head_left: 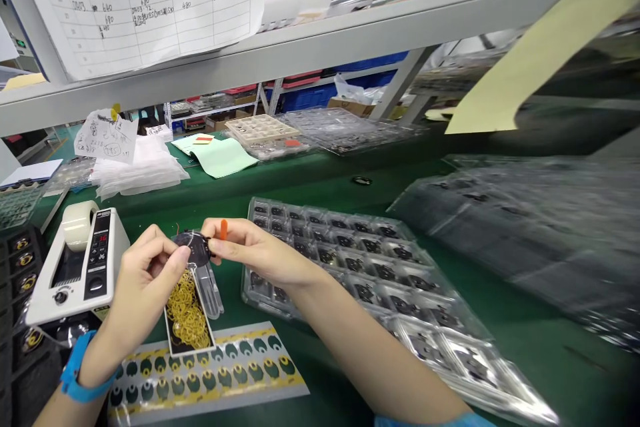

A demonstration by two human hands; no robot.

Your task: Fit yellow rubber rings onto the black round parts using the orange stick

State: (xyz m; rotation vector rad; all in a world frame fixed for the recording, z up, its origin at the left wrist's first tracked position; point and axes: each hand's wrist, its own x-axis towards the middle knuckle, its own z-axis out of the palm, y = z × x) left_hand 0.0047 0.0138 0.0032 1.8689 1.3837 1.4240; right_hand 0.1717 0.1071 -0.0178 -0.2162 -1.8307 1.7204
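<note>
A dark, round, disc-shaped part (pixel 196 248) is held up between my two hands, over the far end of a small box. My left hand (pixel 147 273), with a blue band at the wrist, pinches its left side between thumb and fingers. The fingertips of my right hand (pixel 240 247) grip its right edge. A short orange strip (pixel 223 229) sticks up at the right fingers; what it belongs to is hidden. Below the disc, the white-edged box (pixel 212 337) contains many thin yellow rings (pixel 187 313). A clear plastic piece (pixel 212 293) lies beside the box.
A tape dispenser (pixel 97 267) stands at left by a black tray (pixel 13 320). Nearer lies a sticker sheet (pixel 250 390). Clear trays of black parts (pixel 370 247) fill the right; stacked clear trays (pixel 530 233) lie beyond. A shelf rail (pixel 300 57) crosses above the green table (pixel 320 180).
</note>
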